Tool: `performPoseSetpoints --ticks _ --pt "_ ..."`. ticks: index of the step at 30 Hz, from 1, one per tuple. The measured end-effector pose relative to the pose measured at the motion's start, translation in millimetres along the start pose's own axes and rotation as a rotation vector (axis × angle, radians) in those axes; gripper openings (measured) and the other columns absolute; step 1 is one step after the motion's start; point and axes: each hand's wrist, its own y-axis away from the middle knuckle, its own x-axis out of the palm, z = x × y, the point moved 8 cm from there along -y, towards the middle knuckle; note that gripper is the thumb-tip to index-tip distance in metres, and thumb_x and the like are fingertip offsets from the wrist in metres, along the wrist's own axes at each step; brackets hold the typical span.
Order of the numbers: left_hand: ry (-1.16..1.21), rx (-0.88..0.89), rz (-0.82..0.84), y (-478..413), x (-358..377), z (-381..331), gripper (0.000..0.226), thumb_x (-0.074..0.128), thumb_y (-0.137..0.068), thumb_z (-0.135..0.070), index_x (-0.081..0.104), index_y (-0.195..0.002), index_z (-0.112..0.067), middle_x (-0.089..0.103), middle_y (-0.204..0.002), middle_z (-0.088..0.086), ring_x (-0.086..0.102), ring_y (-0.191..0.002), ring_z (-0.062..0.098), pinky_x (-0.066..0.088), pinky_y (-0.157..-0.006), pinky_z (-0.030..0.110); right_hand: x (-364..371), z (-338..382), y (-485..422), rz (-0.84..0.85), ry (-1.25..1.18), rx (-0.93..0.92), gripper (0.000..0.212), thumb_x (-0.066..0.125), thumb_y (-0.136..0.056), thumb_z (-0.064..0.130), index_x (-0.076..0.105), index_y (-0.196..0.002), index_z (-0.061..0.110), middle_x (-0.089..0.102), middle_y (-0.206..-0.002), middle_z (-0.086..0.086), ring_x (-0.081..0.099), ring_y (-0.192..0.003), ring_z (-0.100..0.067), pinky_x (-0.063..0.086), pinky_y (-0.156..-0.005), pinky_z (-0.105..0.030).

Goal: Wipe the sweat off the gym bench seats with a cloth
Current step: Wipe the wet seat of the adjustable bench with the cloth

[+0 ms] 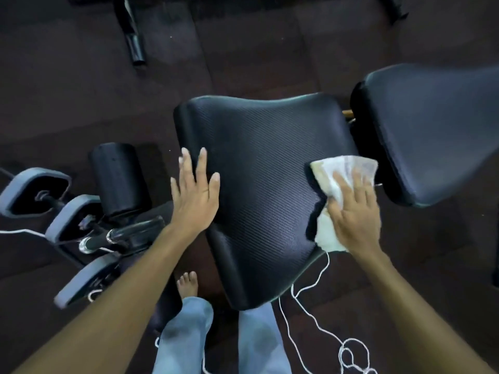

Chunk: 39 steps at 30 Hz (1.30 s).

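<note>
Partly beneath straight right fingers (357,182), cloth (348,164) on seat (259,163); left fingers (201,163) straight too.

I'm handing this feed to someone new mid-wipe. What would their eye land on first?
The pale cloth stands out most against the black textured seat pad, pressed flat under the right hand at the pad's right edge. The left hand rests open on the pad's left edge. A second dark back pad sits just to the right, across a narrow gap.
</note>
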Motion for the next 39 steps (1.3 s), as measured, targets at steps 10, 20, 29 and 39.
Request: performPoseSetpoints --ticks 10,20,29,39 --pt "0.081 -0.218 -0.034 19 9 0 0.06 0.015 -0.101 -0.048 -0.011 -0.151 -0.03 -0.016 -0.16 -0.001 -0.008 -0.148 0.014 -0.004 -0.118 0.052 12 96 -125 0.053 0.007 -0.002 0.06 0.032 -0.094 0.047 0.039 -0.148 0.022 0.033 -0.156 -0.013 0.032 -0.139 -0.042 0.038 -0.099 -0.054" --pt "0.243 -0.247 -0.151 84 47 4 0.063 0.019 -0.1 -0.046 -0.007 -0.152 -0.023 -0.012 -0.161 -0.001 -0.005 -0.148 0.013 0.001 -0.118 0.052 8 102 -92 -0.021 -0.02 -0.176 0.061 0.038 -0.095 0.048 0.039 -0.149 0.018 0.03 -0.157 -0.017 0.02 -0.145 -0.042 0.017 -0.119 -0.046" --pt "0.422 -0.334 -0.167 133 73 10 0.066 0.014 -0.096 -0.052 -0.004 -0.153 -0.023 -0.005 -0.161 -0.008 -0.004 -0.146 0.003 0.0 -0.119 0.046 32 247 -50 0.168 0.093 -0.733 0.053 0.041 -0.094 0.046 0.043 -0.145 0.032 0.027 -0.16 -0.001 0.022 -0.146 -0.041 0.036 -0.102 -0.057" --pt "0.405 -0.375 -0.102 171 96 20 0.075 0.005 -0.09 -0.063 -0.005 -0.152 -0.021 -0.005 -0.161 -0.006 -0.001 -0.148 0.008 -0.002 -0.119 0.041 31 271 -135 0.209 0.089 -0.519 0.052 0.034 -0.098 0.049 0.032 -0.149 0.037 0.016 -0.163 0.005 0.011 -0.15 -0.033 0.024 -0.114 -0.054"
